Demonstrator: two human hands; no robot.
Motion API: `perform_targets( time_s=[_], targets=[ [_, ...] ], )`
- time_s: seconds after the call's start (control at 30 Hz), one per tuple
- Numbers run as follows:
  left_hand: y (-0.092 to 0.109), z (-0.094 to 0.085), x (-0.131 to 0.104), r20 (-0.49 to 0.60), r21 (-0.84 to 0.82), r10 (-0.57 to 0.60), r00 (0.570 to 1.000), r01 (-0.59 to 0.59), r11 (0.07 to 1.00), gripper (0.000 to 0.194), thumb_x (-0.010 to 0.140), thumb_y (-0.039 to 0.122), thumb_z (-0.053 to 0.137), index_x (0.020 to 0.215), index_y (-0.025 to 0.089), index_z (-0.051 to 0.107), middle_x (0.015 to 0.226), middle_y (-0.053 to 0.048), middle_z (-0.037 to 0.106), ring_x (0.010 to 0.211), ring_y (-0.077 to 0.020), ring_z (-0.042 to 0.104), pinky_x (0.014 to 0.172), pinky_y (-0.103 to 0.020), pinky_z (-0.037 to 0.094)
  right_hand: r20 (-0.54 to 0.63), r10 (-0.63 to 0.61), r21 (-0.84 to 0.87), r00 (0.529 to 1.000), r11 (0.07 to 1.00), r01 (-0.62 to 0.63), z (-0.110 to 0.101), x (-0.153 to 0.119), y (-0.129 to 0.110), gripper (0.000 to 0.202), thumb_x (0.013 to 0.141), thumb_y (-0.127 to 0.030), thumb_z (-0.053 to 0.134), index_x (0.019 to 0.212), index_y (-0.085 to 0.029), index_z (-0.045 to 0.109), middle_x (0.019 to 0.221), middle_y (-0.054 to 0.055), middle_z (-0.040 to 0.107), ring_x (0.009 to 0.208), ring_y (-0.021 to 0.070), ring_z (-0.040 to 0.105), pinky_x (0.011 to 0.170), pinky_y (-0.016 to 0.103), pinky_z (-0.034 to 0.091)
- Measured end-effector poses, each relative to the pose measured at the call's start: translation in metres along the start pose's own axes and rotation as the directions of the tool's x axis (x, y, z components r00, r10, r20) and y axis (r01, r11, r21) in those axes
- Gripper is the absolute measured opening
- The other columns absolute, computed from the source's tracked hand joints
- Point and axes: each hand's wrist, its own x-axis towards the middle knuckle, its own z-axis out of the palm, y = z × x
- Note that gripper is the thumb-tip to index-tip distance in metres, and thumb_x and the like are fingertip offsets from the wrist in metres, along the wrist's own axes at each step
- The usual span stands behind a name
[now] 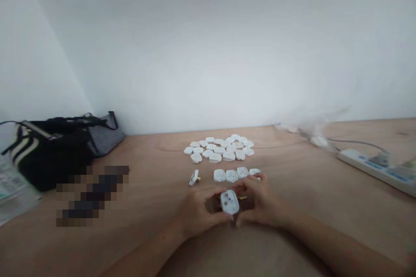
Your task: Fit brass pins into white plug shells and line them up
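Observation:
Near the front middle of the table, a white plug point(229, 202) is held up between my two hands. My left hand point(202, 208) pinches its left side, thumb below and fingers above. My right hand point(260, 201) curls round its right side, fingertips at the upper edge and thumb by the lower corner. A brass-coloured pin point(242, 198) shows between the plug and my right palm. Just beyond, several white plug pieces point(232, 176) lie in a row, the rightmost partly behind my right fingers. A plug point(194, 177) with a brass pin rests tilted on its side, left of the row.
Further back lies a cluster of white plug pieces point(219, 150). A black bag point(58, 147) stands at the left, with a pixelated dark object point(94, 197) in front. On the right are a white power strip point(373, 166) and clear plastic wrap point(312, 130). A wall closes the back.

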Motion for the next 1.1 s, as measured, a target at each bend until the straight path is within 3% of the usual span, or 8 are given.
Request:
perform_targets(
  time_s=[0.13, 0.23, 0.37, 0.53, 0.7, 0.8, 0.97, 1.1],
  targets=[
    [-0.004, -0.001, -0.001, -0.036, 0.054, -0.022, 0.999, 0.024, 0.998, 0.038, 0.062, 0.026, 0.076, 0.098, 0.019, 0.065, 0.095, -0.003, 0.070, 0.084, -0.0201, 0.065, 0.078, -0.028, 0.049, 0.046, 0.068, -0.105, 0.997, 0.992, -0.063, -0.007, 0.002, 0.008, 0.019, 0.070, -0.037, 0.069, 0.081, -0.024, 0.063, 0.084, 0.000, 0.065, 0.087, 0.0211, 0.056, 0.083, 0.040, 0.028],
    [-0.006, 0.000, -0.002, -0.030, 0.070, -0.010, 1.000, 0.012, 0.997, 0.037, 0.062, 0.025, 0.075, 0.097, 0.019, 0.064, 0.094, -0.003, 0.070, 0.084, -0.0206, 0.065, 0.077, -0.030, 0.049, 0.082, 0.087, -0.128, 0.993, 0.989, -0.076, -0.007, 0.003, 0.010, 0.009, 0.075, -0.032, 0.064, 0.078, -0.025, 0.065, 0.081, -0.001, 0.066, 0.087, 0.0211, 0.056, 0.083, 0.040, 0.028],
    [-0.005, 0.003, -0.003, -0.018, 0.077, 0.003, 1.000, -0.001, 0.997, 0.038, 0.061, 0.022, 0.075, 0.097, 0.020, 0.063, 0.094, -0.002, 0.070, 0.083, -0.0201, 0.064, 0.077, -0.028, 0.048, 0.094, 0.063, -0.124, 0.994, 0.991, -0.051, -0.002, 0.005, 0.009, 0.006, 0.079, -0.029, 0.061, 0.077, -0.024, 0.064, 0.081, -0.001, 0.067, 0.087, 0.0211, 0.056, 0.082, 0.040, 0.029],
    [-0.006, 0.005, -0.002, -0.012, 0.081, 0.013, 1.000, -0.012, 0.997, 0.037, 0.066, 0.023, 0.072, 0.100, 0.019, 0.060, 0.097, -0.004, 0.067, 0.087, -0.0196, 0.062, 0.078, -0.028, 0.047, 0.028, 0.026, -0.133, 0.999, 0.991, -0.022, -0.002, 0.003, 0.009, 0.009, 0.082, -0.023, 0.055, 0.075, -0.021, 0.059, 0.075, 0.000, 0.065, 0.078, 0.0182, 0.056, 0.080, 0.038, 0.032],
    [-0.006, 0.006, -0.001, -0.018, 0.073, 0.057, 0.998, -0.055, 0.996, 0.037, 0.067, 0.024, 0.071, 0.102, 0.018, 0.059, 0.100, -0.006, 0.064, 0.090, -0.0202, 0.060, 0.081, -0.029, 0.046, -0.058, -0.035, -0.055, 0.998, 0.998, 0.032, -0.005, 0.001, 0.005, 0.016, 0.085, -0.021, 0.050, 0.098, -0.023, 0.061, 0.086, 0.003, 0.067, 0.083, 0.0194, 0.057, 0.082, 0.039, 0.032],
    [-0.005, 0.007, -0.002, -0.015, 0.067, 0.059, 0.998, -0.058, 0.996, 0.036, 0.068, 0.025, 0.072, 0.102, 0.019, 0.060, 0.097, -0.005, 0.065, 0.087, -0.0195, 0.060, 0.078, -0.028, 0.047, -0.074, -0.054, -0.014, 0.996, 0.999, 0.053, -0.006, 0.001, 0.000, 0.016, 0.087, -0.022, 0.049, 0.085, -0.023, 0.064, 0.079, 0.001, 0.068, 0.080, 0.0182, 0.058, 0.081, 0.037, 0.035],
    [-0.003, 0.009, -0.002, -0.047, 0.085, 0.032, 0.998, -0.028, 0.996, 0.034, 0.067, 0.029, 0.072, 0.098, 0.019, 0.061, 0.093, -0.005, 0.066, 0.083, -0.0202, 0.061, 0.074, -0.029, 0.047, -0.175, 0.055, 0.237, 0.983, 0.971, -0.013, 0.000, 0.002, -0.002, 0.015, 0.083, -0.030, 0.055, 0.079, -0.020, 0.065, 0.074, 0.002, 0.070, 0.070, 0.0166, 0.062, 0.068, 0.029, 0.045],
    [-0.001, 0.008, -0.001, -0.040, 0.066, 0.037, 0.999, -0.034, 0.997, 0.032, 0.067, 0.025, 0.071, 0.097, 0.019, 0.062, 0.092, -0.004, 0.067, 0.083, -0.0199, 0.062, 0.075, -0.029, 0.047, -0.187, 0.041, 0.237, 0.982, 0.971, 0.005, 0.003, 0.001, -0.006, 0.013, 0.082, -0.029, 0.056, 0.080, -0.021, 0.066, 0.076, 0.001, 0.071, 0.072, 0.0171, 0.063, 0.074, 0.032, 0.043]
  ],
)
